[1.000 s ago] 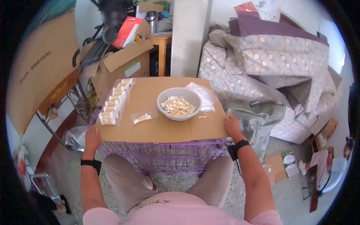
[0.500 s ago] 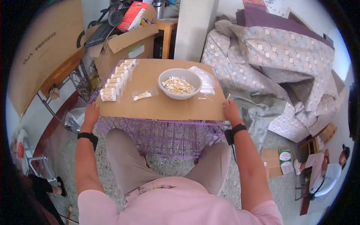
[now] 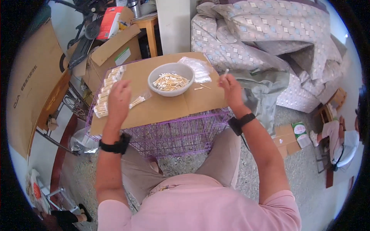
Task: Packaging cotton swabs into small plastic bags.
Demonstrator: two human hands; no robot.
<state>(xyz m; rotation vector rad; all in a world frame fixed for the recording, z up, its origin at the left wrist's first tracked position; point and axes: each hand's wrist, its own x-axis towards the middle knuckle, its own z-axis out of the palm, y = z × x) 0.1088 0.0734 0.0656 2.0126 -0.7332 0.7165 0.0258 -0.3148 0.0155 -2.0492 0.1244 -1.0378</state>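
Note:
A brown cardboard sheet (image 3: 165,109) lies on top of a purple wire cage (image 3: 181,133). A white bowl (image 3: 171,79) full of cotton swabs stands at its middle back. My left hand (image 3: 117,102) hovers flat over the cardboard beside a small clear bag of swabs (image 3: 138,101), holding nothing. My right hand (image 3: 230,90) is raised over the right edge and pinches one cotton swab (image 3: 226,72) between its fingers. A row of filled little bags (image 3: 108,90) lines the left edge. A few loose swabs (image 3: 201,87) lie by the bowl.
Empty clear bags (image 3: 196,68) lie behind the bowl at the right. An open cardboard box (image 3: 111,54) stands at the back left, a large flat cardboard panel (image 3: 31,84) at the far left. Patterned bedding (image 3: 262,38) is heaped at the right. A person (image 3: 345,138) sits at the far right.
Both hands have left the front edge of the cardboard and moved up over it. My right hand now holds a cotton swab. The view has dipped closer.

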